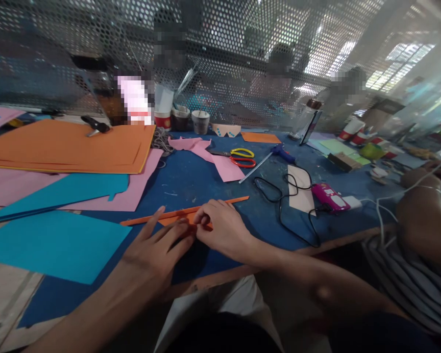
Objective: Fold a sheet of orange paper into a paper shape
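An orange strip of paper (132, 221), rolled or folded narrow, lies at a slant on the blue tabletop in front of me. More orange paper (166, 220) shows beneath my fingers, partly hidden by them. My left hand (156, 247) rests on the paper with its fingers stretched and spread. Right beside it, my right hand (224, 228) has its fingers curled in, closed at the paper's edge; the fingertips' exact grip is partly hidden. The strip's far end reaches out past my right hand.
Blue sheets (55, 245), pink paper and a stack of orange sheets (69, 147) lie left. Scissors (242, 158), a glue gun (283, 154) and a magenta device (330, 197) with cables lie beyond and right. Cups (200, 121) line a mesh screen. Another person's arm (424, 215) is at right.
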`<state>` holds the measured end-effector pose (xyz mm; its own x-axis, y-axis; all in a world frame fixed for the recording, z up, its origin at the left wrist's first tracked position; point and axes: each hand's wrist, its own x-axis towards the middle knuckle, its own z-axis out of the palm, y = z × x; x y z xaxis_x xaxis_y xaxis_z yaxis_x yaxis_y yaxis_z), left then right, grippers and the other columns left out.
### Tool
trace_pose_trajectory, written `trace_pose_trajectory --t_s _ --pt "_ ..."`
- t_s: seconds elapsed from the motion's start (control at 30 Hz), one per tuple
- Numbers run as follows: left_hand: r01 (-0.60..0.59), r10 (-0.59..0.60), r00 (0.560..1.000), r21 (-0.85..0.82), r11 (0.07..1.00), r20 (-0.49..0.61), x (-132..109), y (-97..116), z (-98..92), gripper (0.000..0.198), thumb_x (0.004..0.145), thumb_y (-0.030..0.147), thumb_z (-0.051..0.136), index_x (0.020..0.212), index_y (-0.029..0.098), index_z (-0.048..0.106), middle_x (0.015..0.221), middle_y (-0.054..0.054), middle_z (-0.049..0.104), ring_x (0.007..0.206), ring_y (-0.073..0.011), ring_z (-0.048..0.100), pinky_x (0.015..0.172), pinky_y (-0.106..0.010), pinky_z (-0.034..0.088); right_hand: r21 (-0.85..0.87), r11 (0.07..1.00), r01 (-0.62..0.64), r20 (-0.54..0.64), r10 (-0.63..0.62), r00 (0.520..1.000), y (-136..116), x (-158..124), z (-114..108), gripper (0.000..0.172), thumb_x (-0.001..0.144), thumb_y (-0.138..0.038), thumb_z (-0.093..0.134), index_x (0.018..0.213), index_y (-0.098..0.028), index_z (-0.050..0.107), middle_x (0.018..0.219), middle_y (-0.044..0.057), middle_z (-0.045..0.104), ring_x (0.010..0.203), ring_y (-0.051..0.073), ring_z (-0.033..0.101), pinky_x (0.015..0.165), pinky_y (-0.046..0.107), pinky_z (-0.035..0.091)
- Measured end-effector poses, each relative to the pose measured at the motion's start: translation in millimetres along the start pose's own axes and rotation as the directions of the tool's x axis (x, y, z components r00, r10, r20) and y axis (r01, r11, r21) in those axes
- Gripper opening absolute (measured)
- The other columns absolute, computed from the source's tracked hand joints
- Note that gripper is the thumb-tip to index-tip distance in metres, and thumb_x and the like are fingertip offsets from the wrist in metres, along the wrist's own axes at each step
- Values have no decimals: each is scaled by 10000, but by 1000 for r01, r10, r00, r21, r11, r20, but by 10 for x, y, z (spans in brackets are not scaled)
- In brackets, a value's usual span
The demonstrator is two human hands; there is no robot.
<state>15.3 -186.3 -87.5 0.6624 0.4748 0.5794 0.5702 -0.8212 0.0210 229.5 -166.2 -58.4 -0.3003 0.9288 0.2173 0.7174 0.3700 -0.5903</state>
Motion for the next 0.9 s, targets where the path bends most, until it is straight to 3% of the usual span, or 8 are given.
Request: trace_pose_trajectory --t_s 0.23,0.4,0.57,0.73,0.9 --pt "38 -36 998 -48 998 46 -54 -7 9 415 903 200 561 1288 136 702 1293 -161 746 1258 -315 695 1316 -613 235 116 993 -28 31 24 999 49 32 -41 117 853 -113 675 892 -216 715 875 -10 732 833 153 629 815 321 457" --pt "25 -25 998 -8 1000 62 -68 -9 -6 442 889 129 509 1292 142 689 1320 -162 737 1270 -301 688 1299 -607 269 219 973 -73 42 65 997 67 28 -75 131 891 -104 636 906 -209 713 917 0 751 812 138 646 781 297 475" --pt "29 -29 997 -4 1000 70 -56 3 -23 415 882 210 565 1274 153 688 1284 -164 743 1249 -315 693 1292 -610 286 144 989 -31 11 30 999 23 0 -58 129 810 -116 718 897 -203 680 883 -1 720 848 161 641 845 327 475" --pt "29 -29 998 2 1000 60 -36 18 -32 408 890 145 511 1251 145 700 1261 -163 746 1191 -311 717 1284 -626 290 35 999 -18 0 18 1000 -6 -3 -14 136 799 -177 739 906 -210 661 932 10 725 902 190 627 867 360 454" --pt "22 -19 997 -36 999 71 -45 -3 -23 392 897 230 589 1261 129 698 1285 -184 734 1217 -336 706 1293 -638 259 69 997 -26 0 26 1000 22 30 -24 138 785 -140 724 894 -209 677 879 -6 722 868 179 628 854 356 455"
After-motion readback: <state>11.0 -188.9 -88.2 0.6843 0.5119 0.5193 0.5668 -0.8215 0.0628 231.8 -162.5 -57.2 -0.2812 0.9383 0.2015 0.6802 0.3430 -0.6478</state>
